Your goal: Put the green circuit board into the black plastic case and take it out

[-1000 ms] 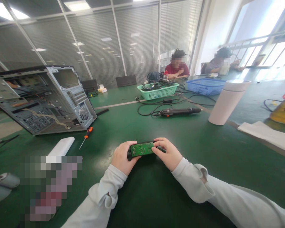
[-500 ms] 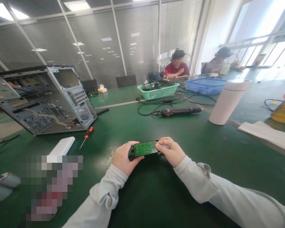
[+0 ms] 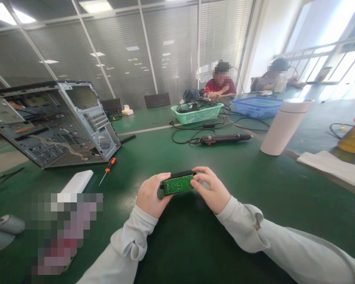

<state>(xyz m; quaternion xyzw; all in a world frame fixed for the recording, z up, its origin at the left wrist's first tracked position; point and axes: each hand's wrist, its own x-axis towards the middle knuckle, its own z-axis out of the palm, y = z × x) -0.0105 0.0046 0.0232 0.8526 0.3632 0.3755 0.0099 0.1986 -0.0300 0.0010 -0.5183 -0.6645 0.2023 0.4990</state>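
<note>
A small green circuit board [image 3: 178, 184] faces me, set in a black plastic case [image 3: 182, 173] whose upper side shows behind it. At its left end my left hand [image 3: 152, 194] is closed, fingers on top and thumb underneath. Closed round the right end is my right hand [image 3: 212, 188], with the thumb on the board's face and the fingers on the upper edge of the case. Both hands hold the piece just above the table [image 3: 171, 244]. What lies behind the board inside the case is hidden.
An open computer case [image 3: 103, 138] stands at the left, with an orange-handled screwdriver [image 3: 108, 169] and a white box [image 3: 77, 183] nearby. Beyond my hands lie a corded electric screwdriver [image 3: 221, 139], a green basket [image 3: 198, 114] and a blue basket [image 3: 256, 108]. A pale tumbler [image 3: 285, 128] stands right.
The board and its case have tilted, so more of the black upper side shows. My right thumb has shifted slightly left on the board, and its fingers now rest along the top edge.
</note>
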